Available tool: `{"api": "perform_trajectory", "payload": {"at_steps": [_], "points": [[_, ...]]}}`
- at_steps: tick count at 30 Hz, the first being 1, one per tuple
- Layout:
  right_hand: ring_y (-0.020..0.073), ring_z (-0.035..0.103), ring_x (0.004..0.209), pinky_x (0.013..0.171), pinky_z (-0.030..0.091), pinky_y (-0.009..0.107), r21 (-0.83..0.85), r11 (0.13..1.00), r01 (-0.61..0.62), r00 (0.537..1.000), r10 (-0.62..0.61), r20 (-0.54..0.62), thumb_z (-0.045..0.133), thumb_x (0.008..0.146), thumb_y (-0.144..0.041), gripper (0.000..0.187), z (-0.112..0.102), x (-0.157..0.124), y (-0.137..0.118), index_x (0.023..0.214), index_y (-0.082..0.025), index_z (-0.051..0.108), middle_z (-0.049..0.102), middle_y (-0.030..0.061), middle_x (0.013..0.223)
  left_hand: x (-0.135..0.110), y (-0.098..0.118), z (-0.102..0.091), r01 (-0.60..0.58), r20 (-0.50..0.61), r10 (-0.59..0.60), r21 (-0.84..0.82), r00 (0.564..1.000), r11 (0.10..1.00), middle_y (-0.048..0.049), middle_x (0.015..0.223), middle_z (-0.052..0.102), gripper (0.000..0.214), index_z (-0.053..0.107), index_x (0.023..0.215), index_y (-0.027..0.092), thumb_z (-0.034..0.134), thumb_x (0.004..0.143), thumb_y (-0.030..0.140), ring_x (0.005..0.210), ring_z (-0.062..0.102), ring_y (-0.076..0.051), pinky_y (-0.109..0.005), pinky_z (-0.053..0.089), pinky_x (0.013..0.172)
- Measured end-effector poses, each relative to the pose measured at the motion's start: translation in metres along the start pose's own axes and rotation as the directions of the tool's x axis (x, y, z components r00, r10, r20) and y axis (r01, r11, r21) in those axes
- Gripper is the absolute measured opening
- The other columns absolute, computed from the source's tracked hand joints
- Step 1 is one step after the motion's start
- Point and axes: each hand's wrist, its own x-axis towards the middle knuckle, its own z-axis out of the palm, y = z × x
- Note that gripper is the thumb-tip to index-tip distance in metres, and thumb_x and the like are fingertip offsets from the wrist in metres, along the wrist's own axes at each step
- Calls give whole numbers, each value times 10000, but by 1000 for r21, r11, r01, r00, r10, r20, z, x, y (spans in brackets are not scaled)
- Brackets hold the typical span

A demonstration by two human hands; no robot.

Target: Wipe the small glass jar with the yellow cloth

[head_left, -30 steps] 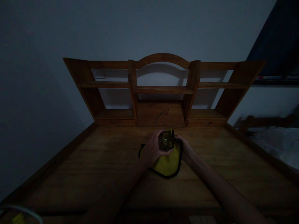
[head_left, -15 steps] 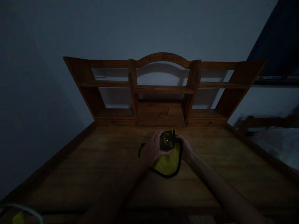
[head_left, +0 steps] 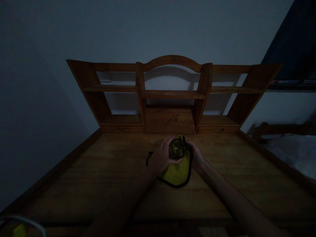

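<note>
My left hand point(head_left: 163, 156) is wrapped round a dark, see-through glass point(head_left: 177, 148), its thumb and fingers on either side. Under and behind the glass is a yellow cloth point(head_left: 176, 176) with black edging, partly lying on the wooden desk. On the right, my right hand point(head_left: 196, 154) is closed on the cloth's far edge, close against the glass. The tips of its fingers are hidden behind the cloth and glass. The room is dim, so fine detail is hard to make out.
A wooden shelf unit point(head_left: 170, 94) stands along the back of the desk point(head_left: 111, 184), against the wall. Raised wooden edges point(head_left: 274, 158) border the desk's sides. A pale cable point(head_left: 29, 221) and a small yellow thing point(head_left: 19, 230) lie at the lower left.
My right hand has shifted slightly against the cloth beside the glass, its fingers now tucked further behind. The glass in my left hand has barely moved.
</note>
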Motion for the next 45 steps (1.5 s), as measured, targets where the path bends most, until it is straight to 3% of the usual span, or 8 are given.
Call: {"api": "perform_trajectory", "payload": {"at_steps": [7, 14, 30, 45], "points": [[233, 650, 1001, 909, 489, 357, -16, 999, -42, 993, 43, 109, 627, 810, -429, 303, 0, -1, 2, 1006, -205, 686, 735, 29, 962, 1, -1, 0, 0, -17, 0, -6, 1000, 1000, -109, 1358, 445, 889, 279, 1377, 230, 772, 664, 427, 1275, 435, -281, -467, 375, 1078], [236, 662, 986, 919, 495, 363, -47, 998, -29, 993, 34, 115, 637, 822, -425, 349, -1, -1, 3, 1076, -188, 667, 731, 50, 991, 0, -1, 1, 9, -24, -10, -4, 1000, 1000, -108, 1366, 444, 894, 286, 1378, 239, 780, 655, 422, 1270, 442, -287, -478, 382, 1070], [242, 680, 949, 895, 517, 373, -44, 995, -85, 994, 87, 70, 634, 817, -381, 293, 1, -1, 0, 1042, -201, 684, 743, 42, 942, 1, 1, -1, 22, -20, -22, 5, 1000, 1000, -105, 1353, 450, 877, 293, 1368, 226, 770, 662, 436, 1261, 441, -272, -449, 383, 1070], [232, 678, 938, 889, 508, 351, -143, 990, 7, 995, 7, 98, 683, 793, -398, 336, 1, -4, -1, 1053, -185, 685, 734, 52, 978, 1, -3, 1, 2, -35, -3, -15, 999, 1000, -117, 1343, 458, 888, 303, 1358, 226, 784, 640, 430, 1254, 455, -291, -482, 394, 1053]]}}
